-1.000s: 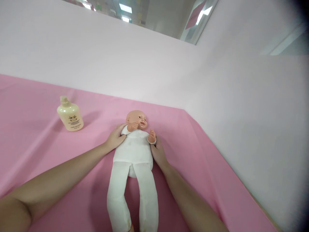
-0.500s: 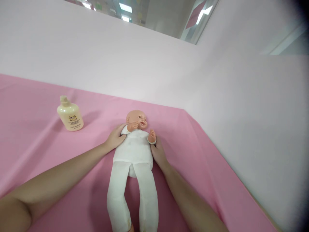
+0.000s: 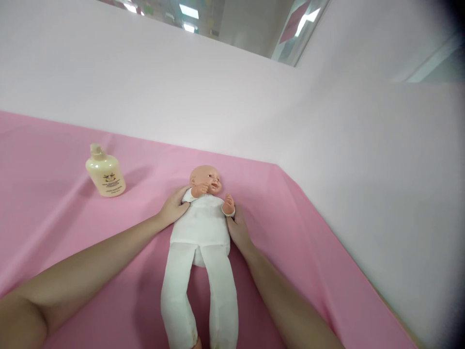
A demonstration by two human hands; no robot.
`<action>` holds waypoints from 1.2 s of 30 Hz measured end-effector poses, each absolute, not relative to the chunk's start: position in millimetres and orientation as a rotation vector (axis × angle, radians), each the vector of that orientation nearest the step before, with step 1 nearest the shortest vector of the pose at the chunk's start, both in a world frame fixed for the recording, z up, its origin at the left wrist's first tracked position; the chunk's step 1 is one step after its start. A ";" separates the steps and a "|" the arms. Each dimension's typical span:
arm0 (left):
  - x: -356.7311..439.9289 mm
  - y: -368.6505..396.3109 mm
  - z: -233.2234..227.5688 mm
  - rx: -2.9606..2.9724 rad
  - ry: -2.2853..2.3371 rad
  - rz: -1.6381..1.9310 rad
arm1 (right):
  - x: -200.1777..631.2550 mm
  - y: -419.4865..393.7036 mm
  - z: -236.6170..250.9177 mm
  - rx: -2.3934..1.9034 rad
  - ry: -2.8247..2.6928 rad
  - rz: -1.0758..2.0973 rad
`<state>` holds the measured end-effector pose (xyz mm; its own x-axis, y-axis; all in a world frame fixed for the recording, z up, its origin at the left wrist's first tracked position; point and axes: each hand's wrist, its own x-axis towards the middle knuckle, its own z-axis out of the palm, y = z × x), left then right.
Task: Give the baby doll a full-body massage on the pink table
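Observation:
A baby doll (image 3: 201, 223) with a white cloth body lies face up, its head toward the wall and its legs toward me. My left hand (image 3: 175, 208) grips the doll's side by the shoulder and arm on the left, thumb against the chest. On the other side, my right hand (image 3: 240, 228) holds the doll below its raised arm. Most fingers of both hands are hidden behind the doll's arms and body. The doll's feet are mostly cut off at the bottom of the view.
A cream-coloured pump bottle (image 3: 106, 173) with a printed label stands to the left on the pink cloth (image 3: 145, 165) covering the table. White walls (image 3: 225, 106) rise behind and to the right. A window or mirror (image 3: 240, 29) is set in the back wall.

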<state>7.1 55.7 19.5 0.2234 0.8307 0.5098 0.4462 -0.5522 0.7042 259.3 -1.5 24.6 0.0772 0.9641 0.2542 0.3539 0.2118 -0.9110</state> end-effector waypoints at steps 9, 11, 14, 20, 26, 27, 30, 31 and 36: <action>6.6 56.7 17.8 2.107 1.170 1.281 | 259.1 -2.4 25.1 -1.344 -1.462 0.753; 6.7 56.3 18.1 2.105 1.179 1.279 | 259.0 -2.5 25.3 -1.350 -1.461 0.755; 6.6 55.6 18.8 2.106 1.189 1.279 | 259.4 -1.8 24.2 -1.346 -1.470 0.754; 7.0 55.1 21.5 2.286 1.136 1.208 | 260.6 -0.9 24.6 -1.312 -1.580 0.660; 8.4 52.9 24.5 2.394 1.139 1.124 | 259.7 -4.0 33.0 -1.328 -1.647 0.618; 8.4 52.9 24.5 2.395 1.146 1.122 | 259.8 -4.0 33.1 -1.332 -1.650 0.618; 7.9 53.7 23.3 2.364 1.137 1.153 | 260.1 -3.0 30.6 -1.347 -1.625 0.620; 7.6 54.1 22.9 2.337 1.122 1.177 | 260.2 -2.5 29.2 -1.352 -1.607 0.627; 6.5 54.1 21.8 1.998 1.085 1.283 | 259.7 -0.2 22.1 -1.340 -1.477 0.708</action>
<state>6.5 54.1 21.8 0.2289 0.8412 0.4899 0.3437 -0.5407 0.7678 259.7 -0.2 22.1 0.0903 0.9571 0.2755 0.3851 0.2215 -0.8959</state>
